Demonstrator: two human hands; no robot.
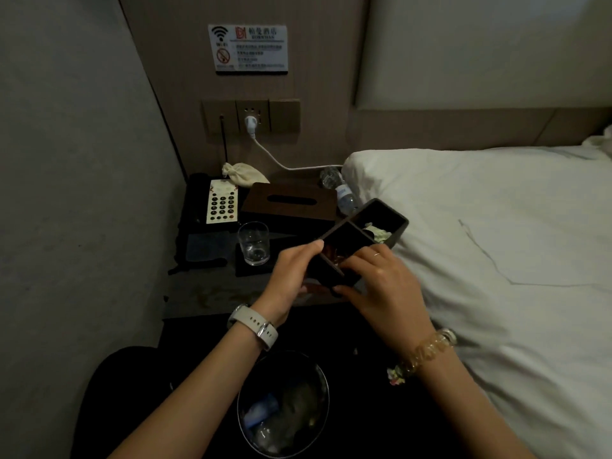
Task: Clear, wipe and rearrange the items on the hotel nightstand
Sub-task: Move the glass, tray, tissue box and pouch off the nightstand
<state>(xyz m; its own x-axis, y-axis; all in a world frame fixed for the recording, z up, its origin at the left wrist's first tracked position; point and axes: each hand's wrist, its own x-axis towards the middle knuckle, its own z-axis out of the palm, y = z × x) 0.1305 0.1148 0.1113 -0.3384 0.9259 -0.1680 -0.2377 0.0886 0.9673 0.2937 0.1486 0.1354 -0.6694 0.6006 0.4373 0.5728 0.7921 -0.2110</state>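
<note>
A dark compartment tray (pixel 395 216) is lifted above the nightstand's (pixel 198 298) front right corner. My left hand (pixel 291 276) grips its near left side. My right hand (pixel 381 283) grips its near end, fingers curled into the closest compartment. Pale crumpled packets lie in the far compartment, something reddish in the middle one. On the nightstand stand a black phone (pixel 218 202), a brown tissue box (pixel 288 202), an empty glass (pixel 254 243) on a dark coaster, a folded dark cloth (pixel 207 246), a cream pouch (pixel 243 175) and a lying water bottle (pixel 341 190).
A bin (pixel 284 405) with a clear liner and some rubbish stands on the floor right below my arms. The bed (pixel 496 243) with white linen borders the nightstand on the right. A white cable (pixel 275 157) runs from the wall socket toward the bed. A grey wall closes the left.
</note>
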